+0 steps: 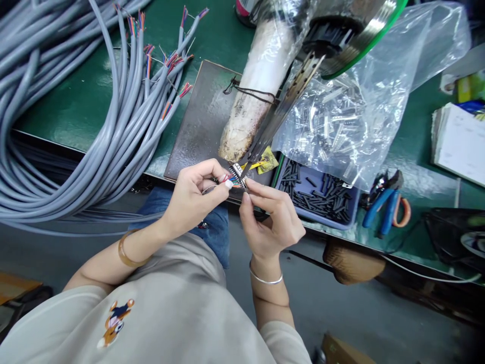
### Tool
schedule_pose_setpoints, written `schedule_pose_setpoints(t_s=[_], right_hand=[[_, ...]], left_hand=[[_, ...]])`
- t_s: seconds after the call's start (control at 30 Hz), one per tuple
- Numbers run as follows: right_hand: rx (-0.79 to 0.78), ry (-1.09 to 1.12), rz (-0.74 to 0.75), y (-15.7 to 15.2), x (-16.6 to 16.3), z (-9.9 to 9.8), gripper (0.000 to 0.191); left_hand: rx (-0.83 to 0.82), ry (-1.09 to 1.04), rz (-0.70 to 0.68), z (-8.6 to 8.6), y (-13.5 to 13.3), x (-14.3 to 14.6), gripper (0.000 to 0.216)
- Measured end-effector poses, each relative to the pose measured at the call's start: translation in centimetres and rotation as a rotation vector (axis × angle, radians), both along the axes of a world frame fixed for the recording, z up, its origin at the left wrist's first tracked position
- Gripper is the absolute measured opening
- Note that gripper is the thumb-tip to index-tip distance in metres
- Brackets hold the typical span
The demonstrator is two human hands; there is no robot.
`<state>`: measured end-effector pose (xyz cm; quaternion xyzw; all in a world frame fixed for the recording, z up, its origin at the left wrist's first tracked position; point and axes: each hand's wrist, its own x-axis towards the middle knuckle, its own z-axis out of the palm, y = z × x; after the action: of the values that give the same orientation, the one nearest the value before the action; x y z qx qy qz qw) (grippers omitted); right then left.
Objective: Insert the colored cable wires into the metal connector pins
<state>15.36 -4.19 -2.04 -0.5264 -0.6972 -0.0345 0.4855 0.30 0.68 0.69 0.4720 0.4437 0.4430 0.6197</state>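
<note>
At the green bench [87, 101], left hand [193, 194] and right hand [273, 220] meet, grips pinching wire ends [234, 178].

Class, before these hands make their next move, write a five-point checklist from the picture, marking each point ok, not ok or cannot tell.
1. Left hand pinches the coloured wires: ok.
2. Right hand holds the small part at the wire ends: ok.
3. Every wire seated in the small part: cannot tell, too small.
4. Metal strip reaches down to the hands: ok.
5. Blue-handled pliers lie apart from both hands: ok.
</note>
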Motion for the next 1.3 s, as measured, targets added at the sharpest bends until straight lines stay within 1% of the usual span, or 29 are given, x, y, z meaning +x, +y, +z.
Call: schedule_pose_setpoints(t_s=[0.13, 0.3, 0.43, 0.57, 0.63, 0.8, 0.93, 1.03, 1.13, 1.2, 1.27, 1.3], right_hand=[[0.003, 0.023, 0.014, 0.0, 0.1, -0.1, 0.019], [0.001, 0.016, 0.01, 0.0, 0.1, -0.3, 0.018], [0.022, 0.006, 0.008, 0.1, 0.0, 0.0, 0.019], [0.056, -0.034, -0.015, 0.0, 0.0, 0.5, 0.02], [0.077, -0.079, -0.022, 0.0, 0.0, 0.5, 0.019], [0.152, -0.203, -0.025, -0.3, 0.0, -0.1, 0.015], [0.154, -0.21, -0.032, -0.6, 0.2, -0.3, 0.017], [0.09, -0.102, -0.025, -0.7, 0.3, -0.1, 0.019], [-0.124, 0.117, 0.041, -0.9, 0.4, 0.4, 0.015], [-0.218, 0.274, 0.047, -1.3, 0.7, 0.7, 0.012], [-0.187, 0.357, -0.039, -1.9, 1.1, 1.2, 0.009], [-0.171, 0.348, -0.085, -2.2, 1.3, 1.6, 0.009]], left_hand=[[-0.008, -0.035, -0.02, -0.1, 0.0, 0.0, 0.016], [-0.019, -0.005, -0.005, -0.2, 0.0, 0.1, 0.018], [0.046, 0.026, 0.028, 0.0, 0.0, 0.2, 0.015], [0.075, 0.01, 0.02, 0.3, 0.0, 0.1, 0.014], [0.062, -0.018, 0.005, 0.3, 0.1, 0.0, 0.014], [-0.034, -0.051, -0.032, -0.1, 0.1, -0.2, 0.016], [-0.067, -0.065, -0.069, 0.1, -0.2, -0.3, 0.015], [-0.125, -0.079, -0.081, 0.2, -0.6, -0.5, 0.018], [-0.192, -0.131, -0.099, 0.1, -1.0, -0.8, 0.024], [-0.241, -0.164, -0.143, -0.1, -1.2, -0.9, 0.027], [-0.276, -0.177, -0.17, -0.3, -1.4, -0.9, 0.029], [-0.284, -0.176, -0.174, -0.3, -1.4, -0.9, 0.03]])
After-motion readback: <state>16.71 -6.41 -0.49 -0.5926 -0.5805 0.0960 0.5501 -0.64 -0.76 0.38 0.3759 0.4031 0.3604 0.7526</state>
